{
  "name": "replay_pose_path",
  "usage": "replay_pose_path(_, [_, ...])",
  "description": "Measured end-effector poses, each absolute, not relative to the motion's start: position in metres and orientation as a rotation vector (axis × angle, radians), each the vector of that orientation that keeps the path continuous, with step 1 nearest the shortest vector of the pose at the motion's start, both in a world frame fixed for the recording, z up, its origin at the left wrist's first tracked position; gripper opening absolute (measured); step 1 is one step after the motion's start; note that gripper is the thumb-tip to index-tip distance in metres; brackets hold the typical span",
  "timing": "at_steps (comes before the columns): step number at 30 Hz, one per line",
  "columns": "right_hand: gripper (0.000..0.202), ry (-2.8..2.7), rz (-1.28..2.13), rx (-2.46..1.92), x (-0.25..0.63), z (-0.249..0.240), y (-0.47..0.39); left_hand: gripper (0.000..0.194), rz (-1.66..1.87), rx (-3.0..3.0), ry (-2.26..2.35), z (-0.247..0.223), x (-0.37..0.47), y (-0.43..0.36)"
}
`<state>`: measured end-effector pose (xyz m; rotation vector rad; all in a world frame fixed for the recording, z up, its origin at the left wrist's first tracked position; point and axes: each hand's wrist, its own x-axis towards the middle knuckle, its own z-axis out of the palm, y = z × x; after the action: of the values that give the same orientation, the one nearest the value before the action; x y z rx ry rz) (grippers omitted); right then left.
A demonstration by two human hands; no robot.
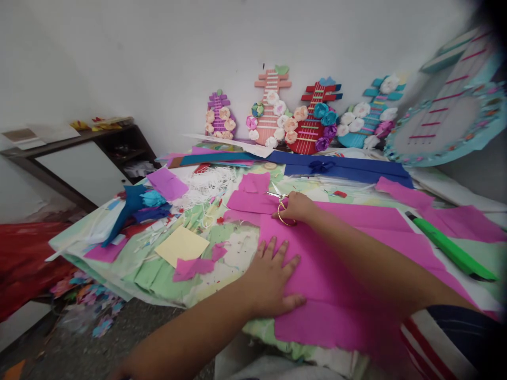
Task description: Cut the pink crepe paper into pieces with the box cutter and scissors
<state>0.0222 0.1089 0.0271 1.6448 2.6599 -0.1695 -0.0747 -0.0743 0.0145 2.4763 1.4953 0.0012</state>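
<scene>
A large magenta sheet (pixel 317 253) with fold lines lies across the right half of the table. My left hand (pixel 273 279) rests flat on its left part, fingers spread. Farther back, my right hand (pixel 295 207) is closed round the gold handles of scissors (pixel 279 194), whose blades stand apart and point left and away. The blades lie over a narrower magenta piece (pixel 247 201) at the sheet's upper left. A cream paper square (pixel 182 246) and small pink scraps (pixel 193 268) lie left of my left hand.
Decorated lute shapes (pixel 270 113) lean against the wall. Dark blue sheets (pixel 344 168) lie along the table's back. White string (pixel 209 187) is heaped at the left, and a green box cutter (pixel 451 248) lies at the right. A cabinet (pixel 85 166) stands beyond the left edge.
</scene>
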Motion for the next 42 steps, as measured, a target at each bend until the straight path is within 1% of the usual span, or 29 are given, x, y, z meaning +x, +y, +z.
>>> replay_pose_path(4, [0.068, 2.659, -0.168, 1.708, 0.031, 0.030, 0.124, 0.076, 0.049, 2.460, 1.490, 0.016, -0.075, -0.075])
replay_pose_path(8, [0.062, 2.599, 0.011, 1.778, 0.046, 0.046, 0.158, 0.074, 0.128, 2.431, 1.502, 0.022, -0.075, -0.076])
replay_pose_path(12, [0.045, 2.584, 0.097, 1.622, 0.056, 0.060, 0.190, 0.067, 0.227, 2.444, 1.502, 0.024, -0.075, -0.075])
replay_pose_path(16, [0.030, 2.572, 0.107, 1.418, 0.059, 0.057, 0.206, 0.061, 0.310, 2.451, 1.505, 0.024, -0.076, -0.073])
replay_pose_path(21, [0.024, 2.567, 0.055, 1.267, 0.056, 0.048, 0.214, 0.052, 0.399, 2.461, 1.537, 0.023, -0.079, -0.068])
replay_pose_path(25, [0.022, 2.574, 0.016, 1.236, 0.058, 0.055, 0.207, 0.043, 0.359, 2.526, 1.495, 0.021, -0.079, -0.066])
replay_pose_path(27, [0.025, 2.581, 0.026, 1.313, 0.076, 0.064, 0.196, 0.041, 0.311, 2.579, 1.463, 0.020, -0.078, -0.066])
replay_pose_path(30, [0.025, 2.490, 0.034, 1.559, 0.140, 0.080, 0.167, 0.039, 0.262, 2.657, 1.467, 0.018, -0.077, -0.068])
replay_pose_path(33, [0.029, 2.134, 0.010, 1.997, 0.223, 0.086, 0.122, 0.035, 0.275, 2.753, 1.480, 0.017, -0.078, -0.068])
replay_pose_path(35, [0.036, 1.981, -0.028, 2.136, 0.265, 0.080, 0.091, 0.033, 0.320, 2.823, 1.456, 0.015, -0.079, -0.066])
replay_pose_path(38, [0.037, 1.893, -0.119, 2.225, 0.295, 0.062, 0.064, 0.030, 0.434, 2.888, 1.417, 0.012, -0.079, -0.063])
replay_pose_path(42, [0.030, 1.865, -0.205, 2.300, 0.299, 0.048, 0.060, 0.027, 0.569, 2.862, 1.463, 0.011, -0.084, -0.059])
